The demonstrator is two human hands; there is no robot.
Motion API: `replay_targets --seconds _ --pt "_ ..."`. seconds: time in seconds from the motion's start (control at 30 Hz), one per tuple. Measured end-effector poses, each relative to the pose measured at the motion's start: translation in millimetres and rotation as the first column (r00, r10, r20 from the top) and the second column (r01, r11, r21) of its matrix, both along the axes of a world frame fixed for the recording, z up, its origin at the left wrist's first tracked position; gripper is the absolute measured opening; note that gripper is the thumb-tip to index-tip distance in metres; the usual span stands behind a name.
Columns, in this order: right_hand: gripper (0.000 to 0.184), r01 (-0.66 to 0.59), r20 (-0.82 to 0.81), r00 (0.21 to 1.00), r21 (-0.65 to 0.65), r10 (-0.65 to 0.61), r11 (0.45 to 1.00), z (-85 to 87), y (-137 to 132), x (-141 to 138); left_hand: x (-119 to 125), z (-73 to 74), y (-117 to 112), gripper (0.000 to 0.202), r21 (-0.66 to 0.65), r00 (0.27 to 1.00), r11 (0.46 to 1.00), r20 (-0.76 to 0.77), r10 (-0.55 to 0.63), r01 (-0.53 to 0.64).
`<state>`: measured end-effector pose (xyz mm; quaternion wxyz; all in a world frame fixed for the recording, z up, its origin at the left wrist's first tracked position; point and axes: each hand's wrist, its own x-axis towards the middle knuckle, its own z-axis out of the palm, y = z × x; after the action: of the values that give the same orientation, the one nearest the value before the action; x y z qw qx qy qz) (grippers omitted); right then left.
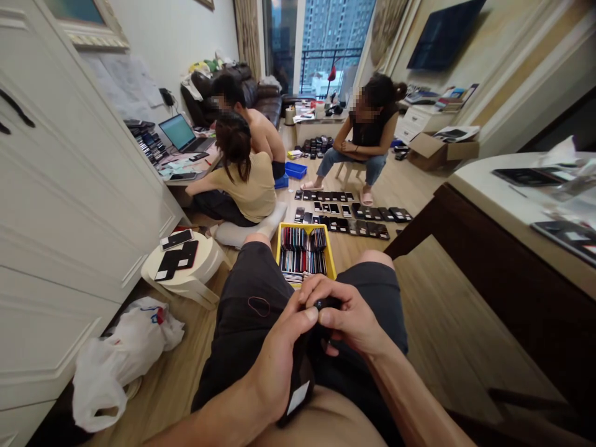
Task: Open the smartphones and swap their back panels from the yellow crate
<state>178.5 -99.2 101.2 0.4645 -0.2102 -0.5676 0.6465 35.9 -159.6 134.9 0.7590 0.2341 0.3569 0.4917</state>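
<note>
My left hand [279,347] is closed around a dark smartphone [302,372] that has a white label near its lower end. The phone lies tilted over my lap, partly covered by the hand. My right hand [349,313] is closed on a small black rounded object [320,304], its kind not clear. Both thumbs meet at that object, and fingers of both hands touch around it. Just beyond my hands, a yellow crate [331,264] on the floor holds several rows of upright phones [302,239].
To the left, a cream stool [195,279] bears several phones, with a white plastic bag [116,360] beside it. Labelled phones [367,228] lie in rows on the floor ahead. Two people sit at a laptop [179,133]; another sits facing me. A table [488,192] stands right.
</note>
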Motion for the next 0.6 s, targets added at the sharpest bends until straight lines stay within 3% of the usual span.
replay_targets --seconds 0.17,0.37,0.47,0.6 --pt "0.03 0.02 0.041 0.999 -0.13 -0.014 0.991 -4.2 -3 0 -2 -5.3 4 0.05 -0.014 1.0 1.0 -0.018 -0.025 0.024" --pt "0.028 0.173 0.179 0.973 -0.159 -0.144 0.972 -8.3 4 17 -17 -24.9 -1 0.065 -0.063 0.942 0.946 -0.099 -0.322 0.317" --pt "0.03 0.198 0.294 0.943 -0.133 -0.152 0.971 -2.9 8 34 -37 -27.5 -12 0.05 0.04 0.845 0.896 -0.354 -0.402 0.443" --pt "0.032 0.152 0.45 0.886 -0.059 -0.11 0.987 4.2 4 51 -57 -25.5 -26 0.035 0.098 0.652 0.851 -0.69 -0.316 0.516"
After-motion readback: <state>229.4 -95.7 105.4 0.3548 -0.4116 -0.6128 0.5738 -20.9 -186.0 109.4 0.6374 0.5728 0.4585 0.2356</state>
